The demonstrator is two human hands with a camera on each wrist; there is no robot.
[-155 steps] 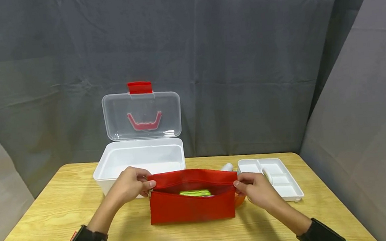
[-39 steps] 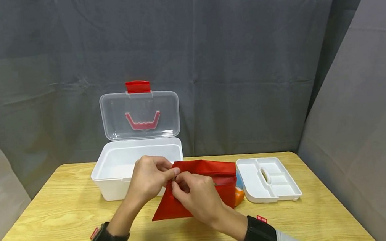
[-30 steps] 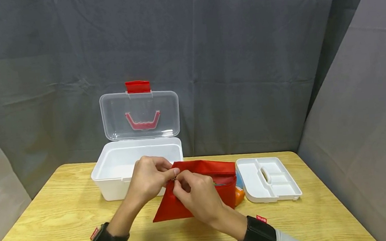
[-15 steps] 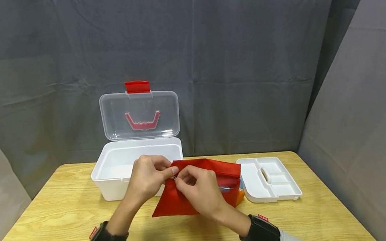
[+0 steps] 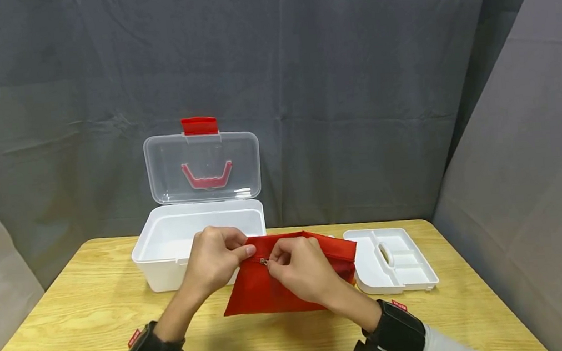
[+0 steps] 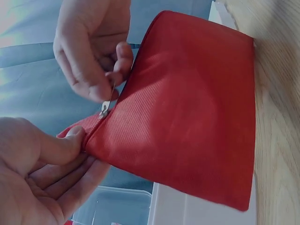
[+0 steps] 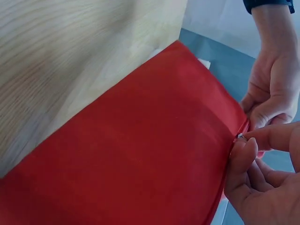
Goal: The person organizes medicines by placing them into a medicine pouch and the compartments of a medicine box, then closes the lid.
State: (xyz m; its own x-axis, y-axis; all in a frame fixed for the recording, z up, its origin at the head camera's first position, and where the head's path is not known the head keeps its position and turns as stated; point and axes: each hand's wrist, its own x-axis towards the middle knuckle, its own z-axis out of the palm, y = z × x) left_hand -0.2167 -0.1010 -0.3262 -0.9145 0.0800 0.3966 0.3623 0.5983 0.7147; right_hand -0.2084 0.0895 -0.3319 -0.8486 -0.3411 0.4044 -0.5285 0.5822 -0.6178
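A red zipper pouch (image 5: 266,294) is held up over the table, its lower edge near the tabletop. My left hand (image 5: 213,262) pinches its upper left corner, thumb in front, as the left wrist view also shows. Between thumb and forefinger, my right hand (image 5: 301,268) pinches the metal zipper pull (image 6: 105,108), a short way in from that corner. The zip is closed between the corner and the slider; past it, my right hand hides much of the opening in the head view. What lies inside the pouch is out of sight.
Behind my left hand stands a white box (image 5: 158,272) with its clear lid (image 5: 170,168) raised, showing a red handle and latch. A white divided tray (image 5: 415,253) lies to the right. A bit of something orange (image 5: 353,282) peeks out behind the pouch.
Earlier both hands spread the pouch's mouth, showing a green item inside. My right hand then came to the zipper pull at the left corner and has now drawn it slightly right.
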